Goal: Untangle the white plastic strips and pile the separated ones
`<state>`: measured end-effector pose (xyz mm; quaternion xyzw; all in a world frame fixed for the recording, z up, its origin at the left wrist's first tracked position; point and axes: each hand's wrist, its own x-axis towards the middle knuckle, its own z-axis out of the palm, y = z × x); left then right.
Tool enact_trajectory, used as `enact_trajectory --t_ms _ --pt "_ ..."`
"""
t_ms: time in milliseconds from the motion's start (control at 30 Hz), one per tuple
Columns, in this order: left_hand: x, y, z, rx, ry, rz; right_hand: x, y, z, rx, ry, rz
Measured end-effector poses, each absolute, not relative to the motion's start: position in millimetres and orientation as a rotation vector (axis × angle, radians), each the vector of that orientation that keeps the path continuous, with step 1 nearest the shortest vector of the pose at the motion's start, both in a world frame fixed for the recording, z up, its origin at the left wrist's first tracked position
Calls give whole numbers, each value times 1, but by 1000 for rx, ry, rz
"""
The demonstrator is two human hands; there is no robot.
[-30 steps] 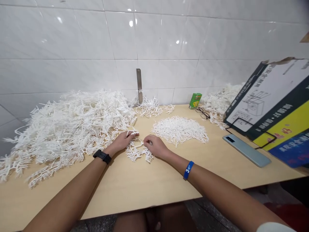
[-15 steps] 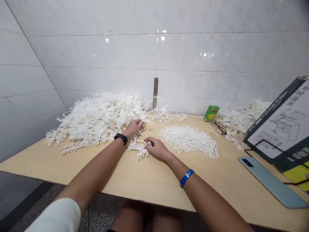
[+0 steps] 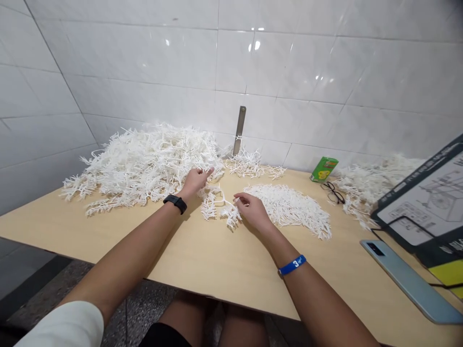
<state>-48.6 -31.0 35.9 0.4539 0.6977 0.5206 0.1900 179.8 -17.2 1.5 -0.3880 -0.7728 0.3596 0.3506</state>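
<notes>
A white branching plastic sprig (image 3: 219,201) lies on the table between my hands, its frilly ends spread toward me. My left hand (image 3: 195,182), with a black band at the wrist, is at the right edge of a big heap of white sprigs (image 3: 155,161). Its index finger is stretched out, and I see nothing held in it. Just right of the sprig, my right hand (image 3: 253,209) has thumb and index finger pinched on a small white plastic piece (image 3: 236,199). Beside that hand spreads a flat pile of short white pieces (image 3: 292,209).
A metal ruler (image 3: 239,131) leans against the tiled wall behind a small clump of sprigs (image 3: 248,164). Toward the right are a green box (image 3: 324,169), eyeglasses (image 3: 333,193), more white sprigs (image 3: 372,178), a large printed carton (image 3: 427,202) and a phone (image 3: 408,279).
My right hand has moved right and away from the sprig's frilly end. My left hand has drawn back slightly left, off the sprig. The view has tilted a little.
</notes>
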Motion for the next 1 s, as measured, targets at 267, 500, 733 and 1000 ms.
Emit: enact_trajectory --t_ms 267,500,733,1000 --pt "-41 -36 45 952 1275 1467 180 -15 3 -1019 -1931 901" --pt "-4 -44 45 1023 959 1445 178 -12 -5 -989 -1866 969" --pt "15 -42 24 1243 978 1357 174 -9 -11 -927 -1704 1212" --pt "2 -27 3 1502 1186 1096 172 -11 -11 -914 -1756 1145"
